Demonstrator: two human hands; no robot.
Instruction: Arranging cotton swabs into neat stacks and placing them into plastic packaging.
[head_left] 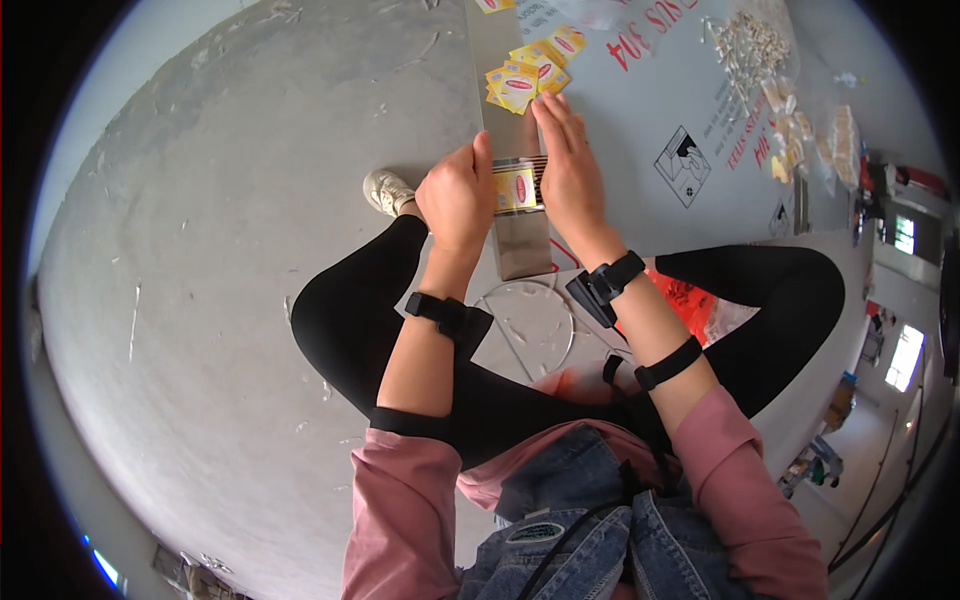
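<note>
Between my hands, at the table's near left edge, is a small clear-wrapped pack (pixel 517 188) with a yellow card on its face and dark stripes along its right side. My left hand (pixel 457 195) has its fingers curled in at the pack's left side, thumb pointing up. Along the right side my right hand (pixel 572 178) presses with its fingers straight and close together, their tips near the loose cards. The undersides of both hands are hidden. Just beyond them lies an overlapping pile of yellow cards (pixel 520 85) with red ovals.
The grey table (pixel 640 190) carries red and black print. Toward its far right lie a heap of small pale pieces (pixel 750 50) and clear bags with yellowish contents (pixel 790 130). My knees are spread at the near edge; a red bag (pixel 685 305) shows under the table.
</note>
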